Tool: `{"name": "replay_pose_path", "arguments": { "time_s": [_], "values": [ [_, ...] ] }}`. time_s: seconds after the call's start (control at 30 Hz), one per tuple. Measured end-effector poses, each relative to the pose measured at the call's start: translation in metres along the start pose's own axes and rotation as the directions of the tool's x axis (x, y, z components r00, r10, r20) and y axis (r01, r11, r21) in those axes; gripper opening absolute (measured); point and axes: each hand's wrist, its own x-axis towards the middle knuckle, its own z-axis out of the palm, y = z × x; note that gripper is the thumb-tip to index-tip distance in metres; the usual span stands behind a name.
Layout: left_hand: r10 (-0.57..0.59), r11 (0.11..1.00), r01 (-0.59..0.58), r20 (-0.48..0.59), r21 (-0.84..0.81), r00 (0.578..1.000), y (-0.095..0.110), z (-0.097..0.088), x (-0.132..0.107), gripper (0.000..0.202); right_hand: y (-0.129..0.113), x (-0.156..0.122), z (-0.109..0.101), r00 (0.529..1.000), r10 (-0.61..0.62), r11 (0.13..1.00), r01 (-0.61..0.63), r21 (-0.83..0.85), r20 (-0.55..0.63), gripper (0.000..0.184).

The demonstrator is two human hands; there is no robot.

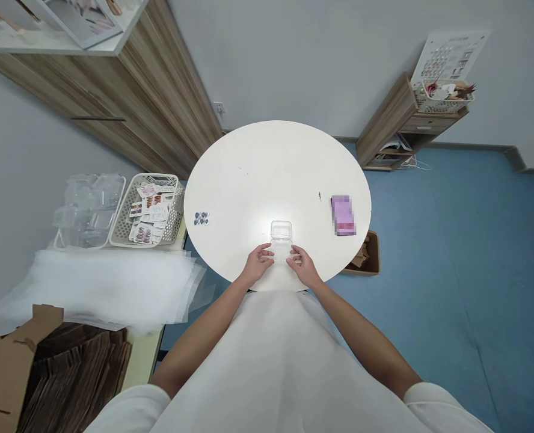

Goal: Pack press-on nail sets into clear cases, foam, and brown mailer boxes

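Observation:
A small clear plastic clamshell box (281, 248) sits at the near edge of the round white table (271, 156), its hinged lid (281, 229) raised on the far side. I see nothing inside it. My left hand (258, 264) grips the box's left side between thumb and fingers. On the right side, my right hand (303, 266) has hold of it the same way. To the left on the table lies a small card of dark, oval nail-like pieces (201, 218). At the right lies a purple, pixelated packet or phone-like item (343, 215).
Left of the table stand a basket of printed cards (150, 210), a bin of clear boxes (91, 207), white sheets (109, 285) and a cardboard box (14, 373) of brown folded pieces. A brown bin (371, 255) is by the table's right edge.

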Motion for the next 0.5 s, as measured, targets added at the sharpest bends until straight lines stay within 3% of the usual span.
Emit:
{"name": "replay_pose_path", "arguments": {
  "time_s": [0.13, 0.3, 0.5],
  "values": [
    [-0.043, 0.992, 0.051, -0.065, 0.112, 0.997, -0.009, 0.002, 0.01, 0.052, 0.005, 0.011, 0.008, 1.0, 0.017, 0.989, -0.019, -0.144, -0.012, 0.052],
    [0.023, 0.941, 0.028, -0.147, 0.337, 0.989, -0.012, 0.005, 0.021, 0.05, 0.01, 0.026, 0.011, 0.999, 0.039, 0.971, -0.031, -0.236, 0.03, 0.049],
    [0.039, 0.892, 0.007, -0.092, 0.453, 0.995, -0.01, 0.007, 0.024, 0.041, 0.016, 0.029, 0.014, 0.999, 0.041, 0.96, -0.034, -0.276, 0.02, 0.043]
  ]
}}
